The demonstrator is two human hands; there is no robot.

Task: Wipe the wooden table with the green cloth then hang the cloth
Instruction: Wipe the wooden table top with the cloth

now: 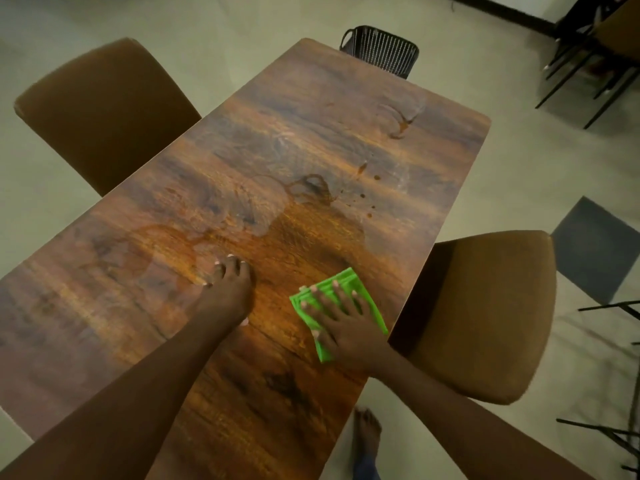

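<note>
The green cloth (341, 308) is bright green and folded into a flat, roughly rectangular pad, with layered edges visible at its far corner. It lies on the wooden table (277, 150), close to the table's right edge and near the person. Its long axis runs diagonally, from the near-left corner toward the far-right one, about in line with the forearm above it. The fabric looks soft and a little ribbed, like microfibre.

The right hand (343, 327) lies flat on top of the cloth with the fingers spread apart and the palm pressing down; it covers the near half of the cloth. The left hand (227, 292) rests on the bare wood to the left of the cloth, apart from it, with fingers close together and the fingertips touching the surface.

The table top is long and rectangular with rounded corners, in dark brown wood grain with orange streaks. Wet marks and brownish rings and drops (322, 192) show in the middle and at the far right part.

A brown padded chair (485, 313) stands just beside the right edge, another brown chair (100, 109) at the left. A black slatted basket (381, 51) sits on the pale floor behind the far end. A bare foot (367, 431) is on the floor below the table's near right edge.
</note>
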